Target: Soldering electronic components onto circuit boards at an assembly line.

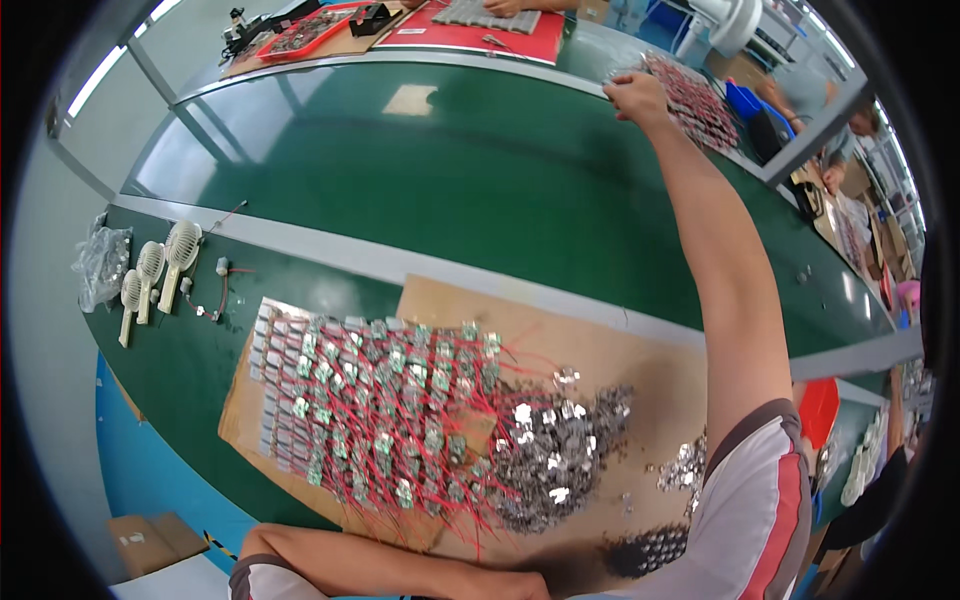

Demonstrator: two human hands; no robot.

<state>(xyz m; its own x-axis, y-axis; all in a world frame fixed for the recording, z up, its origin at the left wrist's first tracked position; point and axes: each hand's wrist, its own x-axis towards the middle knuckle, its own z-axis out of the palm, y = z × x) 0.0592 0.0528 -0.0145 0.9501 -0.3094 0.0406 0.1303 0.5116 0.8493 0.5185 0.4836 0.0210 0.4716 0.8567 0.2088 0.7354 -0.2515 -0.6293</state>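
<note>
Red wires point(700, 105), right hand point(636, 97) beside; green bench point(480, 170)

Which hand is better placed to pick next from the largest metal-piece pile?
Probably the left hand: it is at the picture's lower edge, nearer the pile of small metal pieces, while the right hand is stretched far across the green worktop.

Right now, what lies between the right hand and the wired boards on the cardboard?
From the right hand: green surface, pale rail, then bare cardboard, in the head view.
</note>
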